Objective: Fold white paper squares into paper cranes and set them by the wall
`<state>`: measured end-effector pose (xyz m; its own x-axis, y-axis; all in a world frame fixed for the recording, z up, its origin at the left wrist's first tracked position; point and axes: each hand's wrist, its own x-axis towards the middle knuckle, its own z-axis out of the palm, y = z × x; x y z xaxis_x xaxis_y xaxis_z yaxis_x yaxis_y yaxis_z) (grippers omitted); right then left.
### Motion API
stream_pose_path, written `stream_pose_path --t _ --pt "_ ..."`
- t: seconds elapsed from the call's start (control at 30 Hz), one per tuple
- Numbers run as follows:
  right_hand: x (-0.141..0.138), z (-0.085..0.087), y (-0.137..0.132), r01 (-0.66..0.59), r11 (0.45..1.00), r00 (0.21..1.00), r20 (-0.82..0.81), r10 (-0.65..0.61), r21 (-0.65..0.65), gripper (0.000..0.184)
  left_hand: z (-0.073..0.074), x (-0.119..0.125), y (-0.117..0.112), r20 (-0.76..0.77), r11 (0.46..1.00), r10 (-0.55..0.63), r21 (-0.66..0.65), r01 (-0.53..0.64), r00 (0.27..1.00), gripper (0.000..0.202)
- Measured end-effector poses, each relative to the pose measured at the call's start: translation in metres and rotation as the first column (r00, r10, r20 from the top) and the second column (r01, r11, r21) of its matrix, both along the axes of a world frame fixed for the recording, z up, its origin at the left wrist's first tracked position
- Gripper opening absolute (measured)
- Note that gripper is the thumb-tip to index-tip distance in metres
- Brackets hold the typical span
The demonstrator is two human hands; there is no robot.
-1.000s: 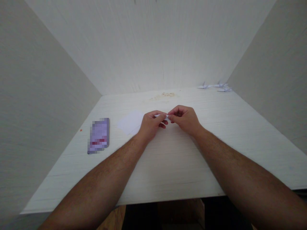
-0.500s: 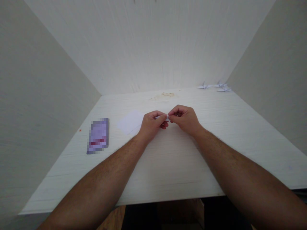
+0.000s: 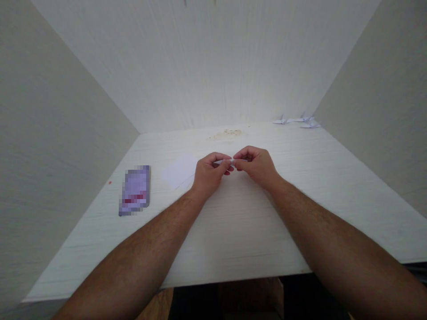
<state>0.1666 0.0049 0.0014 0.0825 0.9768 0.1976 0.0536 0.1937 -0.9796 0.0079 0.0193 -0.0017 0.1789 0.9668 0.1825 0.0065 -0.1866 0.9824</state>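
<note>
My left hand (image 3: 209,172) and my right hand (image 3: 256,165) meet over the middle of the white table (image 3: 233,222). Both pinch a small folded piece of white paper (image 3: 224,162) between thumb and fingers, just above the tabletop. Most of the paper is hidden by my fingers, so its shape cannot be made out. A flat stack of white paper sheets (image 3: 179,171) lies on the table just left of my left hand.
A purple pack (image 3: 134,190), blurred out, lies at the left of the table. Several small folded paper cranes (image 3: 296,121) sit in the far right corner. A brownish stain (image 3: 228,133) marks the table near the back wall. White walls enclose three sides.
Both hands stay pinched on the small paper in the same place; only the fingertips shift slightly. The view has drifted a little.
</note>
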Motion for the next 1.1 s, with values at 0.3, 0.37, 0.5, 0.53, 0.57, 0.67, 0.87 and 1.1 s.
stream_pose_path --t 0.3,0.37,0.5,0.53,0.57,0.67,0.87,1.1 --pt "-0.0003 -0.0006 -0.0016 0.003 0.998 0.998 0.063 -0.007 0.067 0.011 -0.0017 -0.0010 0.0002 -0.014 0.999 0.036 0.018 -0.036 0.999 0.024" --pt "-0.0007 -0.0006 -0.0023 0.008 0.996 0.996 0.092 -0.016 0.085 0.008 -0.0004 -0.0013 -0.0006 -0.033 0.999 0.036 0.022 -0.035 0.999 0.024" --pt "-0.0013 0.0001 -0.0029 0.022 0.995 0.988 0.149 -0.037 0.100 0.006 0.0016 -0.0015 -0.0015 -0.061 0.999 0.046 0.024 -0.044 0.997 0.022" --pt "-0.0013 0.0002 -0.0029 0.023 0.994 0.986 0.161 -0.041 0.107 0.007 0.0016 -0.0014 -0.0013 -0.068 0.999 0.049 0.024 -0.048 0.996 0.021" --pt "-0.0012 0.0001 -0.0028 0.023 0.993 0.985 0.169 -0.042 0.113 0.008 0.0014 -0.0013 -0.0010 -0.073 0.998 0.052 0.026 -0.050 0.996 0.021" --pt "-0.0008 -0.0009 -0.0027 0.012 0.993 0.987 0.160 -0.031 0.118 0.009 0.0006 -0.0009 -0.0002 -0.077 0.998 0.052 0.032 -0.050 0.996 0.020" --pt "-0.0010 -0.0027 -0.0024 0.003 0.992 0.987 0.159 -0.022 0.123 0.010 0.0022 -0.0003 -0.0019 -0.069 0.998 0.051 0.026 -0.050 0.996 0.019" --pt "-0.0013 -0.0016 -0.0035 0.000 0.993 0.987 0.157 -0.019 0.119 0.011 0.0034 -0.0010 -0.0027 -0.088 0.998 0.054 0.029 -0.051 0.995 0.019"
